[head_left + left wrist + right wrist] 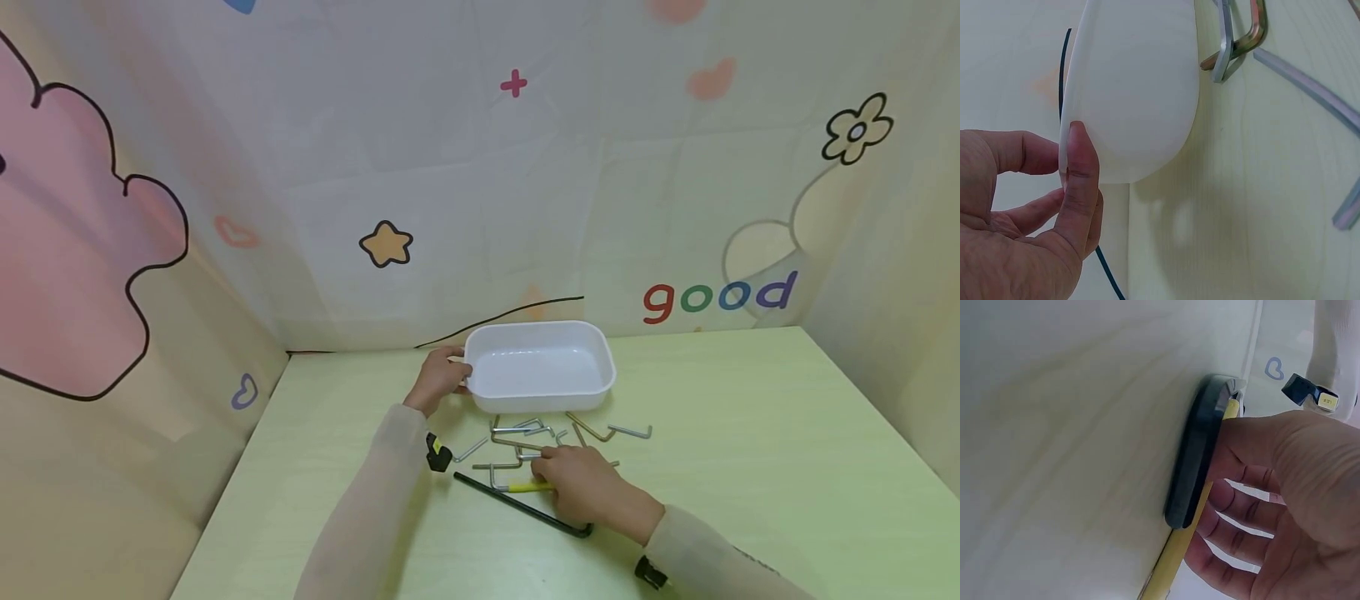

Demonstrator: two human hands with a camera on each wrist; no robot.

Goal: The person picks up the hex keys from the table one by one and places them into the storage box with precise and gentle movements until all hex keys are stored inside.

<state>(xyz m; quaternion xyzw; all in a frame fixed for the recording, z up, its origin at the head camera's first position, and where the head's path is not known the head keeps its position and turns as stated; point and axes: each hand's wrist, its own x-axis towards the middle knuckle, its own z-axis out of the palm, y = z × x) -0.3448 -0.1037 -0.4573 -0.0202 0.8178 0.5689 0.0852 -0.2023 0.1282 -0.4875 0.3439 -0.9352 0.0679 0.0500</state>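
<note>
A white dish (538,402) stands at the back of the table, its left end pinched by my left hand (437,380). In the left wrist view, the thumb and fingers of that hand (1041,212) hold the rim of the dish (1138,87). My right hand (588,492) is low over the L-shaped metal keys in front of the dish. Its thumb and fingers (1272,487) close round a yellow key (1169,562) in the right wrist view. A long black key (517,502) lies beside it, nearest the table's front.
Several silver and brass-coloured L-shaped keys, among them a silver one (632,432) at the right, lie loose between the dish and my right hand. A patterned cloth (450,167) hangs behind the pale green table (750,433) and at its sides.
</note>
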